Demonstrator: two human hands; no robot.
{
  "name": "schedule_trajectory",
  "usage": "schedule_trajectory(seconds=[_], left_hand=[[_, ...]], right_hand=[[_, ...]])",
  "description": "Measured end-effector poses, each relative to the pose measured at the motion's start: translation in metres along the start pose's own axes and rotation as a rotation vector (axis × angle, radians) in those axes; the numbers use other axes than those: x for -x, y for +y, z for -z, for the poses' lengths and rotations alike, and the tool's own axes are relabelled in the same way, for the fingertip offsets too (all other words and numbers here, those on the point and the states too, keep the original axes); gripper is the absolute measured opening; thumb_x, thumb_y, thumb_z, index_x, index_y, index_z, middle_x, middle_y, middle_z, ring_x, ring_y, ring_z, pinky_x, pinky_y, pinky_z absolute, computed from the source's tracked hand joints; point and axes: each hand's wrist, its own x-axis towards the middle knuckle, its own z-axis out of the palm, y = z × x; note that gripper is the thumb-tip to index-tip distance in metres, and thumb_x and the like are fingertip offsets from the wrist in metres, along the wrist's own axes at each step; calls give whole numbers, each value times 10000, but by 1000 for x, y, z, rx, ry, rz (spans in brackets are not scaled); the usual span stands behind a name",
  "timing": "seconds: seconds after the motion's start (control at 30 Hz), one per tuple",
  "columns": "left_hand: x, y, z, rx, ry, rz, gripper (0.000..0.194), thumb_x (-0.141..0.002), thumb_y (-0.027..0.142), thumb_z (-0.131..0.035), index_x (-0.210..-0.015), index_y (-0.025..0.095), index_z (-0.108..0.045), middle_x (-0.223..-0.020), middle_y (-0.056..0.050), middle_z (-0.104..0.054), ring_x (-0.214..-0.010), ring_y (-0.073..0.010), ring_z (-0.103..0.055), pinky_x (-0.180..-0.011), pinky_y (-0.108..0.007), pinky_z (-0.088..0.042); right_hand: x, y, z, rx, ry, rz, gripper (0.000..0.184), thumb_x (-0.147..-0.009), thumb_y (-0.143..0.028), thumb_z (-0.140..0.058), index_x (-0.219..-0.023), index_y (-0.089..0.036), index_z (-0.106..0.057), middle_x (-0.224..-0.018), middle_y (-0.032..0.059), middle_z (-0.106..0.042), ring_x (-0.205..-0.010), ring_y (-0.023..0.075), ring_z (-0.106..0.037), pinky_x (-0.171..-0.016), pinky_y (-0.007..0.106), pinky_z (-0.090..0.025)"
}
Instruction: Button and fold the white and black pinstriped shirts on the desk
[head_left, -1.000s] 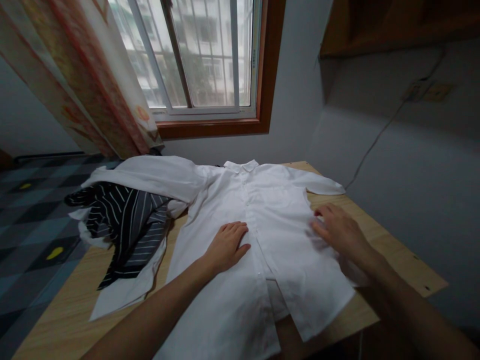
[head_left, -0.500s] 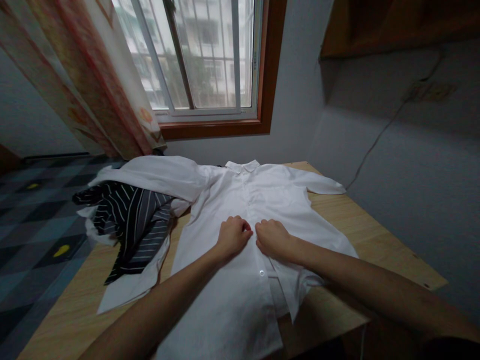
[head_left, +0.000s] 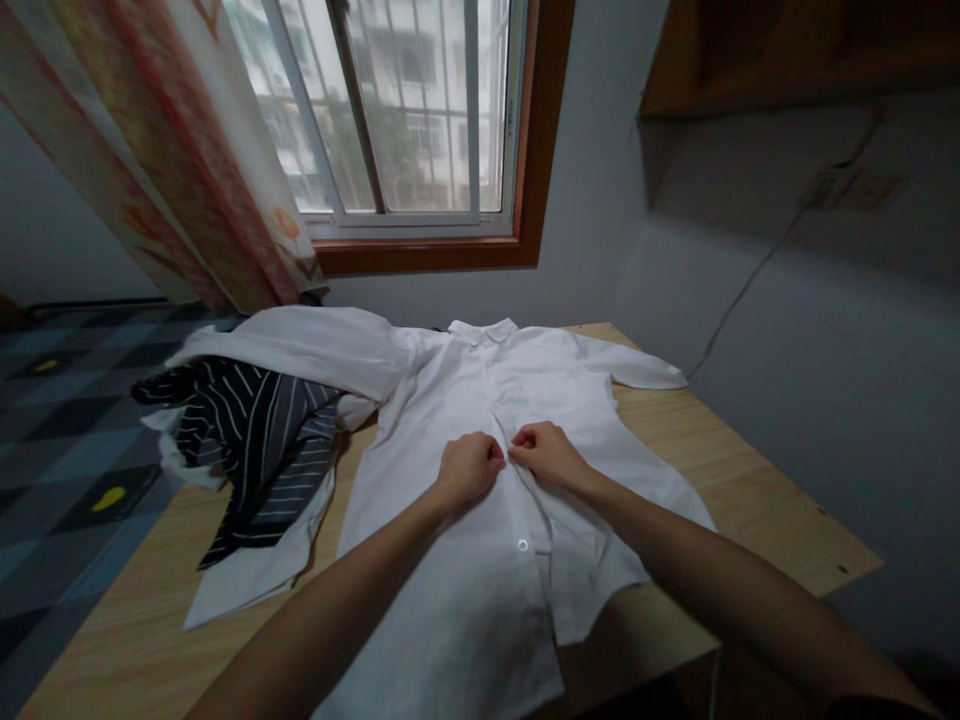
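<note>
A white collared shirt (head_left: 442, 580) lies front side up across the wooden table, collar toward the window and hem toward me. Both hands meet over its front placket, about halfway down. My left hand (head_left: 471, 468) is closed in a pinch on the left edge of the placket. Just beside it, my right hand (head_left: 546, 452) pinches the other front edge, thumb and forefinger close to the left fingertips. What lies between the fingertips is too small to make out. Below the hands a white button (head_left: 523, 545) shows on the placket, and the two front panels part toward the hem.
Dark striped clothing (head_left: 262, 440) and white cloth are heaped at the table's left, partly under a shirt sleeve. The wooden table (head_left: 750, 490) ends at the right near a wall with a hanging cable (head_left: 750, 280). A curtain (head_left: 172, 150) hangs beside the window.
My right hand has shifted slightly up and turned, its thumb and forefinger now showing in a pinch. The right front panel lies flatter near the hem. My left hand has stayed nearly still.
</note>
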Motion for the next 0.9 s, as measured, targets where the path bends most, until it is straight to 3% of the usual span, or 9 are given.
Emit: schedule_trajectory(seconds=[0.17, 0.37, 0.73, 0.9], left_hand=[[-3, -7, 1, 196, -16, 50, 167, -798, 271, -593, -795, 167, -723, -764, -40, -701, -724, -177, -617, -636, -263, -402], [-7, -12, 2, 390, -59, 90, 162, -734, 264, -608, -699, 145, -711, -620, 1, -614, -634, -140, -548, -560, -238, -342], [-9, -9, 3, 655, -129, 155, 138, -653, 214, -591, -551, 130, -631, -493, 23, -523, -522, -103, -455, -527, -229, -319], [-8, -8, 2, 637, -134, 161, 153, -657, 213, -603, -530, 133, -632, -453, 34, -491, -507, -102, -446, -532, -229, -319]], right_hand=[[5, 15, -17, -245, 22, -96, 156, -706, -170, -594, -791, -129, -719, -591, 4, -650, -529, 126, -553, -520, 218, -389], [10, 20, -20, -377, 107, -72, 198, -706, -233, -609, -827, -123, -720, -662, 30, -690, -582, 148, -597, -553, 232, -429], [11, 12, -21, -306, 131, -2, 175, -701, -222, -609, -765, -127, -741, -671, 50, -708, -617, 171, -633, -564, 239, -433], [11, 11, -19, -300, 152, -11, 173, -702, -207, -606, -773, -127, -742, -691, 55, -716, -632, 171, -638, -592, 242, -450]])
